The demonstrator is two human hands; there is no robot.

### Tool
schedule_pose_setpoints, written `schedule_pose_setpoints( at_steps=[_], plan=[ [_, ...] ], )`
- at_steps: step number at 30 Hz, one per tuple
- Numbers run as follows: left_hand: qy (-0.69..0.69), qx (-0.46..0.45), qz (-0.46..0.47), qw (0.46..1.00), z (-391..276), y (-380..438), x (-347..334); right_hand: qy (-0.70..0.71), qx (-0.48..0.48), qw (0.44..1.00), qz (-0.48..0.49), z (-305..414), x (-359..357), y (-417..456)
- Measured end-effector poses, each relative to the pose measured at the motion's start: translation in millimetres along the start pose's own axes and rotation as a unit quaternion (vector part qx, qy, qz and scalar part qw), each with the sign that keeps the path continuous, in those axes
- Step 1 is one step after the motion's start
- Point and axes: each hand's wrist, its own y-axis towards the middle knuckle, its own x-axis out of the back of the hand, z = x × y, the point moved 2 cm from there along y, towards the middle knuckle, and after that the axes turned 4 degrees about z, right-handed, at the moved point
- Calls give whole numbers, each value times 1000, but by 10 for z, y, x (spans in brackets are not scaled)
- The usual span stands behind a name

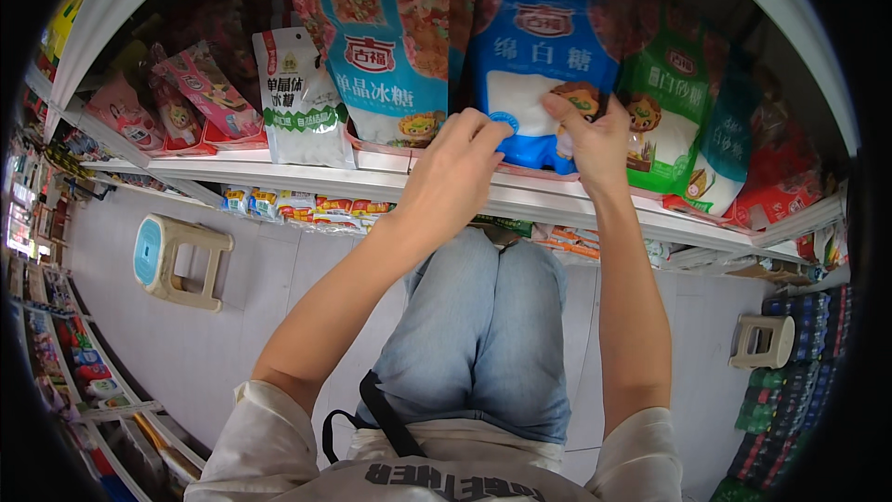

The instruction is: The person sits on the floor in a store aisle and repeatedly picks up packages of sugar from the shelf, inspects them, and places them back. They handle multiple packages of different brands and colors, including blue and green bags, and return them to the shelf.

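Observation:
A blue bag of white sugar (pixel 536 59) stands upright at the front of a white shelf. My right hand (pixel 592 136) grips its lower right side, the thumb lying across the printed front. At the lower left edge, the bent fingers of my left hand (pixel 460 160) pinch the same bag; their tips are partly hidden. Left of it leans a turquoise bag of rock sugar (pixel 387 63), and beyond that a white pouch of sugar crystals (pixel 300 97). Close by my right hand is a green sugar bag (pixel 665 111), partly covering a teal one (pixel 728 125).
Small pink packets (pixel 209 94) sit in red trays at the shelf's left; red packets (pixel 780 181) are at its right. Bagged goods (pixel 327 209) lie below the white shelf edge (pixel 334 178). Plastic stools (pixel 185 261) stand on both sides, with stacked bottles (pixel 773 390) at right.

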Motion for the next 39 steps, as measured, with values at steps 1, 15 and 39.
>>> schedule_pose_setpoints(
  at_steps=[1,15,39],
  plan=[
    [11,4,-4,1000,40,-6,-32,-10,-1,1000,5,-3,-22,-1],
    [113,1,-62,992,63,146,-174,-497,-10,861,104,312,173,-158],
    [168,18,-10,986,-76,394,-136,-489,-14,872,23,396,122,-189]
  ],
)
